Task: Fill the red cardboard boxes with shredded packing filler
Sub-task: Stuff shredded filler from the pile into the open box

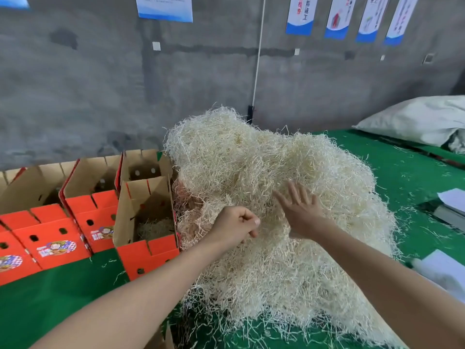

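Note:
A big heap of pale shredded packing filler (pixel 264 177) covers the middle of the green table. My left hand (pixel 235 224) is curled into a fist over the heap's left side, a few strands between its fingers. My right hand (pixel 300 210) lies flat with fingers spread on the filler just to its right. The nearest red cardboard box (pixel 147 255) stands open beside the heap, with a thin layer of filler on its bottom. Several more open red boxes (pixel 52 238) stand in rows to the left.
The green table (pixel 63 298) runs under everything, strewn with loose strands. A white sack (pixel 415 122) lies at the back right. White sheets (pixel 445 268) and a flat grey thing sit at the right edge. A grey wall with posters stands close behind.

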